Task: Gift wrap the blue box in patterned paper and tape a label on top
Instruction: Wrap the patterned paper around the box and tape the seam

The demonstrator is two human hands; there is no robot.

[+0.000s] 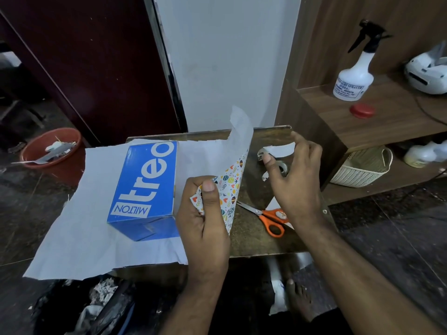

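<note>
The blue box (pixel 145 187) with white lettering lies on the white back of the wrapping paper (pixel 79 228), spread over a small brown table (pixel 256 238). My left hand (pixel 205 213) pinches the paper's right edge and lifts it beside the box, so the patterned side (pixel 229 189) shows. My right hand (pixel 295 180) hovers with relaxed fingers over a tape roll (pixel 283 166), holding nothing. A white paper scrap (pixel 278 151) lies just beyond its fingers. Orange-handled scissors (pixel 268 216) lie on the table between my hands, partly under my right wrist.
A red bucket (pixel 53 151) with scraps stands on the floor at the left. On the wooden shelf at the right are a white spray bottle (pixel 353 78), a red lid (pixel 362 110) and a white woven basket (pixel 362 165) below. My bare foot (pixel 300 298) is under the table.
</note>
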